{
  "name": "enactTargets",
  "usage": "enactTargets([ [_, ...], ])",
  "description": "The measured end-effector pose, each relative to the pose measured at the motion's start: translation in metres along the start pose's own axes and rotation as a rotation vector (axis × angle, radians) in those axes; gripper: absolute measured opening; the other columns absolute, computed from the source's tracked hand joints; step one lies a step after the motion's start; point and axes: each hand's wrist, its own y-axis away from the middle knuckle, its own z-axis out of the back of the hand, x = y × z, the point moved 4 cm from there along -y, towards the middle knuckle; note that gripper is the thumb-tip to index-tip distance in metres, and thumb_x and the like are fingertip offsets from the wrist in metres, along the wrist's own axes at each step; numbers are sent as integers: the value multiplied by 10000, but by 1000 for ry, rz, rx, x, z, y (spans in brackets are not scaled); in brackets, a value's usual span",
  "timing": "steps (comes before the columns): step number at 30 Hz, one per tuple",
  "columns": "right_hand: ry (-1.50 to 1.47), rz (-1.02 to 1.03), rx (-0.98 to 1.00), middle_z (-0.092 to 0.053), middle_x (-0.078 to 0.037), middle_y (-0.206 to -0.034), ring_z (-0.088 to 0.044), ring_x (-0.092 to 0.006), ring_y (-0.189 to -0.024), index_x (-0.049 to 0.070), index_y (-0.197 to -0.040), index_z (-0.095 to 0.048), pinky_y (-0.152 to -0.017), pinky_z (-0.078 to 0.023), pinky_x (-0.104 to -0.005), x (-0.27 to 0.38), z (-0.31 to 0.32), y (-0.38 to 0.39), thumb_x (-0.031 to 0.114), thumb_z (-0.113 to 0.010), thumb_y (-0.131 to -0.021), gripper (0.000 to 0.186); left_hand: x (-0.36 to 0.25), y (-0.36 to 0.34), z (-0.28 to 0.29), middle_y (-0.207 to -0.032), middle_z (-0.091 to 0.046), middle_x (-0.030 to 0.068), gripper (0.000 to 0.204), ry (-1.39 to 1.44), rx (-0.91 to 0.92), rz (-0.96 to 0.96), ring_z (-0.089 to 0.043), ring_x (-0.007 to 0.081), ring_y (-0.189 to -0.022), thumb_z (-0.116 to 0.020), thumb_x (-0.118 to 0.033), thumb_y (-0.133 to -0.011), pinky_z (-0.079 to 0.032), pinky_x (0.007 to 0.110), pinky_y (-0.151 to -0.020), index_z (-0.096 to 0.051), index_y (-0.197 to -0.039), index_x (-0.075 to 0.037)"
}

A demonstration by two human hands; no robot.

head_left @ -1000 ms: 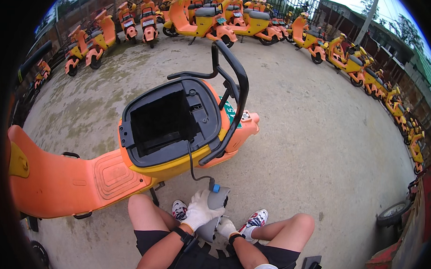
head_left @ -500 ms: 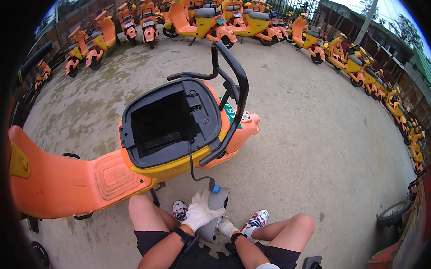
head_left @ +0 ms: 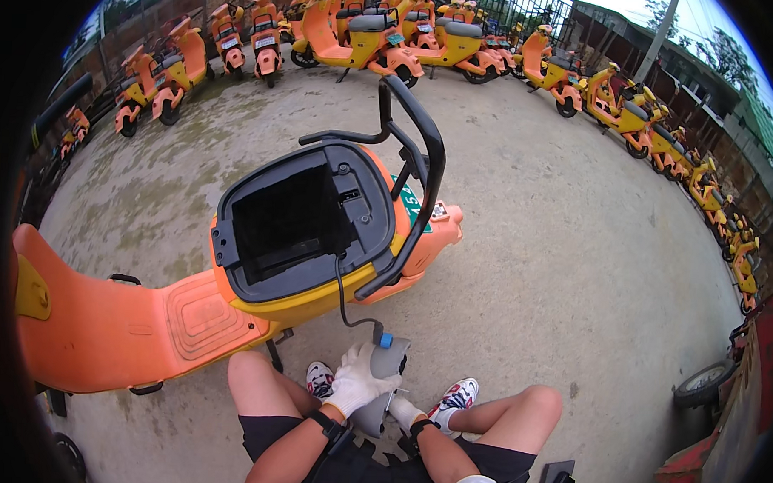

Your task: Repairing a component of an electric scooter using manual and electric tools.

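Two white-gloved hands meet between the bent legs (head_left: 266,386): the left hand (head_left: 362,384) lies across a grey piece (head_left: 390,361), fingers and thumb gripping it from above, while the right hand (head_left: 404,411) sits against its right edge, fingers partly hidden, so I cannot tell whether they are closed. The left palm seems to keep the piece tilted and steady, leaving the right fingers to reach its edge. Just beyond the left fingers, a blue cap (head_left: 386,340) sits by the end of a black cable (head_left: 342,295), slack enough, probably, for small shifts. The scooter (head_left: 225,283) limits room ahead-left of the fingers; concrete ground (head_left: 522,272) spreads widely ahead-right
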Motion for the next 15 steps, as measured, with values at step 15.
enactTargets([
  [15, 482, 364, -211, -662, -276, -1066, -622, -444, -1023, -19, -1097, -637, -900, -485, -468, -9, 17, -7, 312, -479, -923, 406, -13, 2, 6, -1472, -366, 246, 1025, 43, -9, -30, -373, 403, -1360, -763, -560, -652, -371, 443, -1103, -377, -1448, -42],
])
